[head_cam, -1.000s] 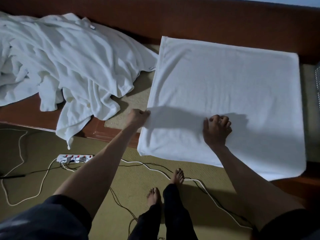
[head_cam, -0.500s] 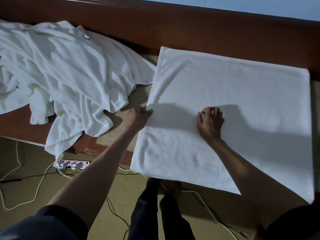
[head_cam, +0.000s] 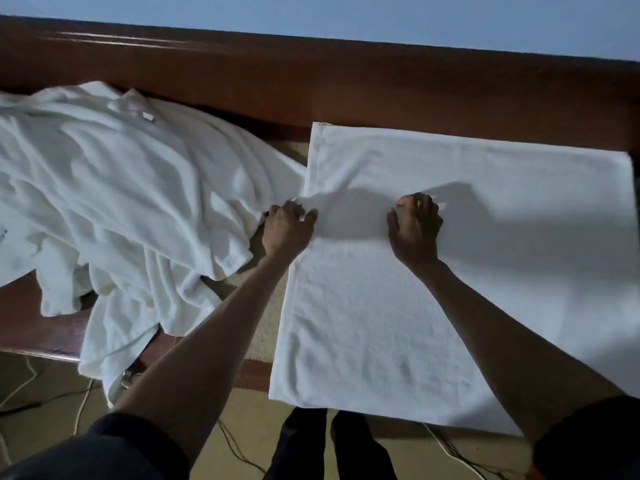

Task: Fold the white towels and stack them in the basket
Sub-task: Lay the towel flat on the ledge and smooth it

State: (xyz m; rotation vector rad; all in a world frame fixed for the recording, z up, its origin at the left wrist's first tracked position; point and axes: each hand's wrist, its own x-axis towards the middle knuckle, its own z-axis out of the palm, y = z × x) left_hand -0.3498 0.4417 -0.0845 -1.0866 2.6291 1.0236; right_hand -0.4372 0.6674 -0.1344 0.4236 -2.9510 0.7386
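A white towel [head_cam: 485, 271] lies flat and folded on the wooden bench, its near edge hanging over the front. My left hand [head_cam: 287, 230] pinches the towel's left edge about halfway up, and the cloth is lifted slightly there. My right hand [head_cam: 415, 226] sits on the towel's middle with fingers curled into the cloth. A heap of crumpled white towels [head_cam: 121, 209] covers the bench to the left. No basket is in view.
The dark wooden bench [head_cam: 34, 334] has a tall backrest [head_cam: 311, 81] along the far side, with a beige cushion [head_cam: 266, 320] showing between the towels. Cables [head_cam: 83, 403] run over the floor below. My legs stand at the bench's front edge.
The camera has moved closer and the view has tilted up. Both hands have slid farther up the towel, and the left edge now rises a little under the left hand.
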